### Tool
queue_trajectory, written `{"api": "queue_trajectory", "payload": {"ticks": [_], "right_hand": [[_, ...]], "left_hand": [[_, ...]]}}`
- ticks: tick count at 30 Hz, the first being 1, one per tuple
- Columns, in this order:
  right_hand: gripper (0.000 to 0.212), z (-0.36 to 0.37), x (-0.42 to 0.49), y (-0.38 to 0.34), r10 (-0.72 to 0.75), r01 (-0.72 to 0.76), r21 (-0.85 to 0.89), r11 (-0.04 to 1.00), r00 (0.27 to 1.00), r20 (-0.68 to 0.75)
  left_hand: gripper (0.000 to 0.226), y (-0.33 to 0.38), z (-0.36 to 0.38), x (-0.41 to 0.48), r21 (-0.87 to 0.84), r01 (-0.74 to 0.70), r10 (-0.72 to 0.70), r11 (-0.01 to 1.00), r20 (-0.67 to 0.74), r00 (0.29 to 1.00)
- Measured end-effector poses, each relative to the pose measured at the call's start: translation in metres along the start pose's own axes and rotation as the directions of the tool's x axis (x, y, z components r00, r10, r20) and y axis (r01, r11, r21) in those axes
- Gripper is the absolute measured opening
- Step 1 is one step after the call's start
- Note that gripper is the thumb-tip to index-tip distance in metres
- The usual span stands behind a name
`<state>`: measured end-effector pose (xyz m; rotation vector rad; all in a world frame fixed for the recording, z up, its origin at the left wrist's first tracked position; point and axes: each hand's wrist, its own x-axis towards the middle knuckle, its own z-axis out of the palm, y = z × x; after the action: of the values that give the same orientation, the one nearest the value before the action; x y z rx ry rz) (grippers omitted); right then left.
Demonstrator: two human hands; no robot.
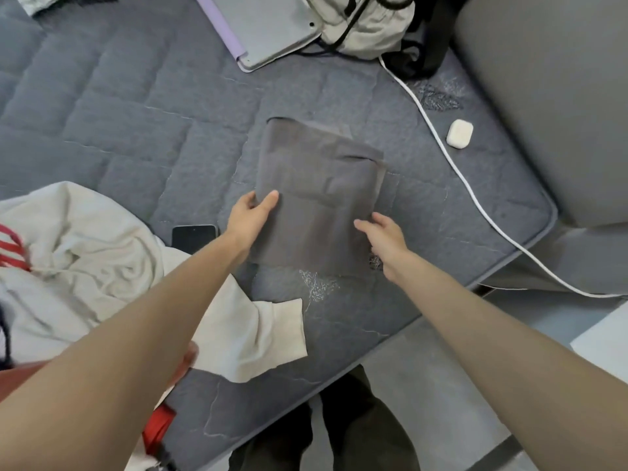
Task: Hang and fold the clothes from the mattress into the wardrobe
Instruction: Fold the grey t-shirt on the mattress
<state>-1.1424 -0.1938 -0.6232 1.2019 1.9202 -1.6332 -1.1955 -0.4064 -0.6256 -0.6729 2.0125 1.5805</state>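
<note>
While lying on the mattress (136,137), folded grey garment (316,185): side edges hiding under hands.
Left hand (249,215): pinching its edge.
Right hand (385,239): thumb touching it, grip unclear.
</note>
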Motion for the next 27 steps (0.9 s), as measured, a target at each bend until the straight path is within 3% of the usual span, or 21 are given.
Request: {"api": "queue_trajectory", "payload": {"ticks": [3,6,12,19,24,27], "right_hand": [[0.056,0.001,0.016,-0.012,-0.033,0.035,0.035,0.999,0.999,-0.041],[0.041,0.006,0.027,-0.023,-0.018,0.019,-0.01,1.0,0.999,0.037],[0.064,0.016,0.032,-0.042,0.142,-0.161,0.192,0.968,0.984,0.106],[0.012,-0.024,-0.003,-0.028,0.196,-0.37,0.308,0.877,0.859,0.474],[0.018,-0.04,-0.032,-0.009,0.219,-0.451,0.28,0.847,0.778,0.589],[0.022,-0.042,-0.044,-0.001,0.238,-0.472,0.309,0.826,0.788,0.567]], "left_hand": [[0.06,0.007,0.007,0.02,-0.004,-0.037,0.037,0.999,-0.04,0.998],[0.075,0.014,0.01,0.033,-0.024,-0.008,0.008,1.0,-0.028,1.0],[0.042,0.028,0.017,0.034,-0.097,0.033,-0.036,0.995,-0.023,0.999],[0.042,0.034,0.0,0.002,-0.129,0.142,-0.12,0.981,0.169,0.978],[0.039,0.025,-0.009,-0.021,-0.026,0.167,-0.156,0.986,0.247,0.956],[0.04,0.023,-0.011,-0.029,0.052,0.173,-0.18,0.984,0.25,0.951]]}}
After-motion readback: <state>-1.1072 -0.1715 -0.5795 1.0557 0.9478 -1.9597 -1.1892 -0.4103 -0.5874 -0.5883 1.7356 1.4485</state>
